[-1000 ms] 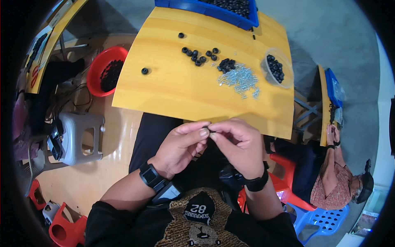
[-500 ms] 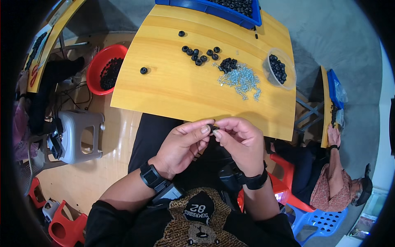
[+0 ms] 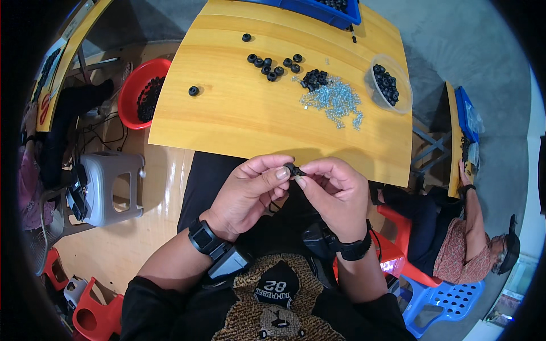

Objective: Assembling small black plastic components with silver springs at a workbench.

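Just off the table's front edge, my left hand pinches a small rounded black part between thumb and forefinger. From the other side my right hand grips a smaller dark piece against it. Fingertips hide much of both, so I cannot tell whether they are joined. Beyond my hands lie a heap of small black pieces and a spread of tiny shiny clear-blue pieces. Several round black knob-like parts are scattered to their left.
A clear plastic bowl of black parts stands at the table's right. At the far edge is a blue bin. Left of the yellow table are a red basin and a grey stool. A person sits at right.
The view has shifted slightly, so the table sits a little higher. Both hands stay pinched together, and slightly more of the dark piece shows between the fingertips.
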Available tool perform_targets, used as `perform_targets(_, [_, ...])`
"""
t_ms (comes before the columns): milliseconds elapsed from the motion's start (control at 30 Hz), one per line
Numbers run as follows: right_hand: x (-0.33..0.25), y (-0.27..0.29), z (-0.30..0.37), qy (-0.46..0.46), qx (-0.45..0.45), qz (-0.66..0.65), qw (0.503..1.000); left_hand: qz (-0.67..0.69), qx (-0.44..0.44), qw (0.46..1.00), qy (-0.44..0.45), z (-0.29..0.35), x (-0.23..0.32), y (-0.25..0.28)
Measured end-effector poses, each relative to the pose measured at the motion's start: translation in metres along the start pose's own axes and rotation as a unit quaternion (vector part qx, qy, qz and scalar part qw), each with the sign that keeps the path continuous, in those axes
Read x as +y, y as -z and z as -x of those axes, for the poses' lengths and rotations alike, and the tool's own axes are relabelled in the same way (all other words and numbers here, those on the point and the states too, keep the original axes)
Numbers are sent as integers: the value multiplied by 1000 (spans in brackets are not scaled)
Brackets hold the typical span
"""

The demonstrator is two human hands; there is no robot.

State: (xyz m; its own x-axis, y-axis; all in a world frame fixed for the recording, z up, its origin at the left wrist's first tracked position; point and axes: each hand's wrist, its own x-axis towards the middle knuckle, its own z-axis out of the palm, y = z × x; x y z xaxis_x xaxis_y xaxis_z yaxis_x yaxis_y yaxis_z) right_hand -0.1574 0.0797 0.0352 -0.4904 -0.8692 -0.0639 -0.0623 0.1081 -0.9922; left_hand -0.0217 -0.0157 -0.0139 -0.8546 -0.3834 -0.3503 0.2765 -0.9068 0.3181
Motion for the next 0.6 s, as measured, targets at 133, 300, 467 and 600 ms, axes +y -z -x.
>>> perform_targets(133, [0,-1,-2,40,0,34,999,-9,3,1000,5,1,2,1])
perform_targets(300, [-3,-3,-2,59,-3,74,995,-22,9,999,25,1,4,4])
perform_targets(467, [-10,-5,-6,71,-3,119,990,-13,14,999,28,2,5,4])
perform_targets(600, [-16,-8,-7,76,-18,132,988,-7,2,1000,26,1,6,7])
